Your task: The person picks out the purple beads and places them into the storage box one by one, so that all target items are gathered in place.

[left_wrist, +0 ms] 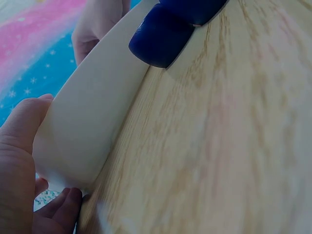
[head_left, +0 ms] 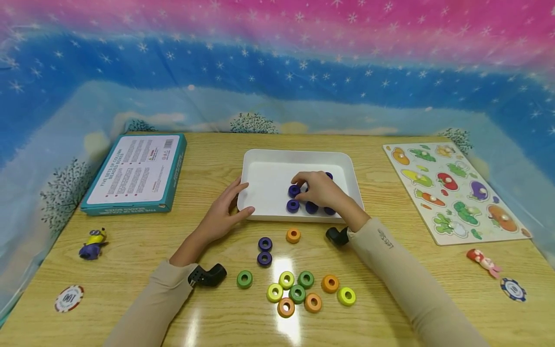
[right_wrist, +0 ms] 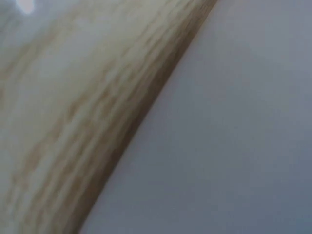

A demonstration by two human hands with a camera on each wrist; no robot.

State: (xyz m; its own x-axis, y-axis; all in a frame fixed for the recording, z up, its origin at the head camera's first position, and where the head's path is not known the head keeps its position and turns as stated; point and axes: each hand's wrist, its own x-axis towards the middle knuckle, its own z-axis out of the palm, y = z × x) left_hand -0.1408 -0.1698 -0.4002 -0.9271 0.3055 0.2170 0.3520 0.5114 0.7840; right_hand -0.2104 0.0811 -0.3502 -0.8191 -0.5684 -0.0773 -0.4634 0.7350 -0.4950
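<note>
A shallow white tray (head_left: 269, 166) lies on the wooden table, with several dark purple rings inside its right half. My right hand (head_left: 323, 189) reaches into it and pinches a purple ring (head_left: 294, 191) between thumb and fingers. Just in front of that ring lies another purple ring (head_left: 293, 206); the hand partly covers others. At the tray's left front corner, my left hand (head_left: 221, 214) grips the wall, thumb and a finger over the rim. The left wrist view shows its thumb (left_wrist: 24, 122) against the tray wall (left_wrist: 92, 102). Only tray wall (right_wrist: 219, 136) and table appear in the right wrist view.
Two purple rings (head_left: 265, 251) lie before the tray, near an orange ring (head_left: 293, 235). Nearer are several green, yellow and orange rings (head_left: 297, 294). A box (head_left: 130, 173) and minion figure (head_left: 92, 245) stand left; a vegetable puzzle board (head_left: 455, 193), doll (head_left: 483, 262) and chip (head_left: 513, 289) lie right.
</note>
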